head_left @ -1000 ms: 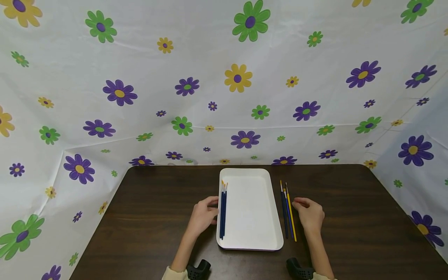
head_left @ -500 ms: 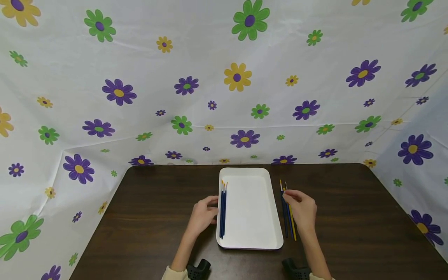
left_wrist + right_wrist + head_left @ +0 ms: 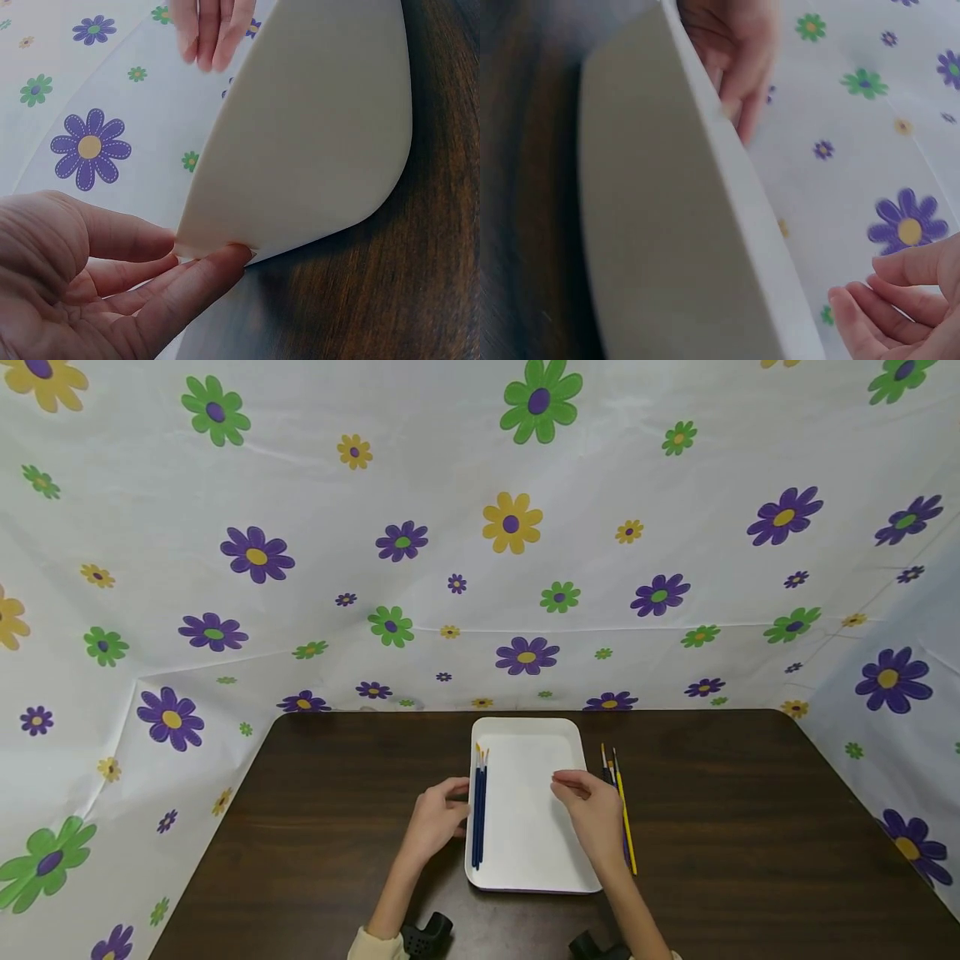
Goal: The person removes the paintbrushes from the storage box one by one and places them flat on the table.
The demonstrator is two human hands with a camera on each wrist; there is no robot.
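Note:
A white rectangular tray (image 3: 528,852) lies on the dark table. My left hand (image 3: 433,817) pinches its left rim between thumb and fingers, as the left wrist view shows of the hand (image 3: 127,292). Along the inside of that rim lie dark blue paintbrushes (image 3: 477,814), bristles pointing away. My right hand (image 3: 592,818) hovers over the tray's right part. In the right wrist view its loosely bent fingers (image 3: 907,304) hold nothing, with a gap between thumb and fingertips. Right of the tray lie more paintbrushes, one with a yellow handle (image 3: 628,827); the hand partly hides the others.
The brown wooden table (image 3: 750,827) extends on both sides of the tray. Behind it and at its sides hangs a white cloth (image 3: 435,485) printed with flowers. Black wrist mounts (image 3: 427,935) sit at both forearms.
My right hand has moved left, from beside the right-hand paintbrushes, across them, to above the tray. My left hand stays at the tray's rim, and the brushes have not visibly moved.

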